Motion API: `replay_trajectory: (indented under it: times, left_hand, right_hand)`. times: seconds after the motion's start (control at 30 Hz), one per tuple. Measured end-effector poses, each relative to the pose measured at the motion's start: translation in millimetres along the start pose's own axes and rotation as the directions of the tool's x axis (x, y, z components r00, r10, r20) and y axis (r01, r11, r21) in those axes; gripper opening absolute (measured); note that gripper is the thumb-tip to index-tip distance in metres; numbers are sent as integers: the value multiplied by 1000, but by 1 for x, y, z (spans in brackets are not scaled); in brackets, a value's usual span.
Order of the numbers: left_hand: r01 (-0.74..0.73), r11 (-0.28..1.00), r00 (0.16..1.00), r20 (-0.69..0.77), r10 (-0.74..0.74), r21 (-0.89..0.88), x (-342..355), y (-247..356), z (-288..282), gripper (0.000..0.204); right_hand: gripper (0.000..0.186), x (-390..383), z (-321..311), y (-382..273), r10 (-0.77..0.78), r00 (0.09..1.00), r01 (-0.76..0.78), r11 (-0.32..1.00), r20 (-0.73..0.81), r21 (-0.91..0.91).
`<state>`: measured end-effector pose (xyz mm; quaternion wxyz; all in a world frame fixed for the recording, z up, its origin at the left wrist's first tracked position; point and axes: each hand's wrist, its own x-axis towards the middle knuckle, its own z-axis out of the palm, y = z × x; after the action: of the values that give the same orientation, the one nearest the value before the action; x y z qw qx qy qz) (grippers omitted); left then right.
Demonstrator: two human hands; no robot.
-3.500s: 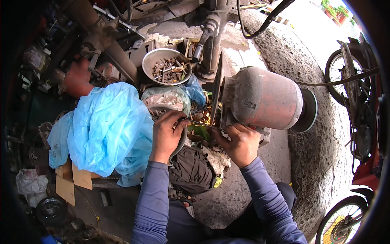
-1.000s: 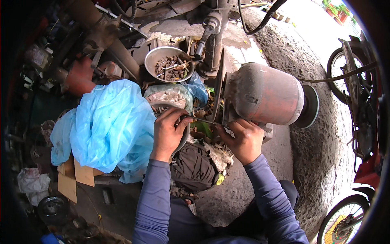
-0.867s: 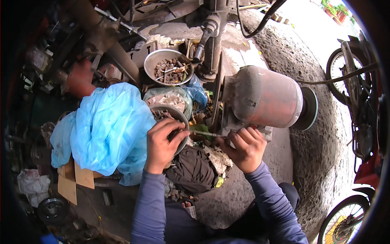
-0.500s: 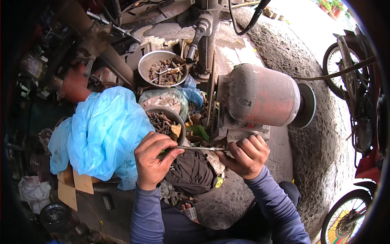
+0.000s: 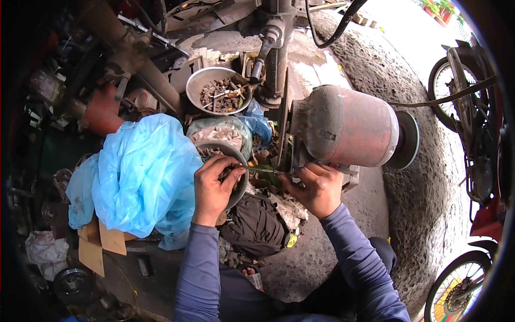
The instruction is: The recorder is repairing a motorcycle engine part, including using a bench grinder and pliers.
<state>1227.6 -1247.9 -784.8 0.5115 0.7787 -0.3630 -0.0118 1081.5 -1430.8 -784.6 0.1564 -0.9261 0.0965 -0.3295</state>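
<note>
Between my two hands stretches a thin metal rod (image 5: 262, 170), roughly level, its ends pinched in my fingers. My left hand (image 5: 215, 185) grips the left end with thumb and forefinger, over the rim of the lower metal bowl (image 5: 237, 199). At the right end, my right hand (image 5: 315, 187) is closed on the rod, just in front of the base of a bench grinder (image 5: 348, 126). The grinder's left wheel (image 5: 283, 121), seen edge-on, stands just beyond the rod. Whether the rod touches the wheel I cannot tell.
A second bowl (image 5: 194, 86) of small rusty metal pieces stands farther back. Blue plastic sheeting (image 5: 145, 177) bulges at left over a cardboard box (image 5: 91, 252). Dark cloth (image 5: 255, 225) lies below my hands. The grinder's right wheel (image 5: 407, 140) sticks out toward a rough stone mass (image 5: 424, 214).
Both hands have moved away from me with the rod, closer to the grinder's left wheel. They are also slightly nearer each other.
</note>
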Motion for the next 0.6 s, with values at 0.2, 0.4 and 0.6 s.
replay_trajectory:
  times: [0.2,0.4,0.6]
  left_hand:
    - [-16,1000,1000,-24,16,20,2,-9,3,18]
    - [-61,998,996,-62,62,26,6,-11,6,19]
    - [-74,997,995,-64,75,27,7,-9,7,19]
  right_hand:
    - [28,8,-3,-2,36,999,-36,999,14,26]
    - [28,10,-1,-2,42,999,-42,998,-8,44]
    - [27,10,-2,0,31,999,-30,998,-9,46]
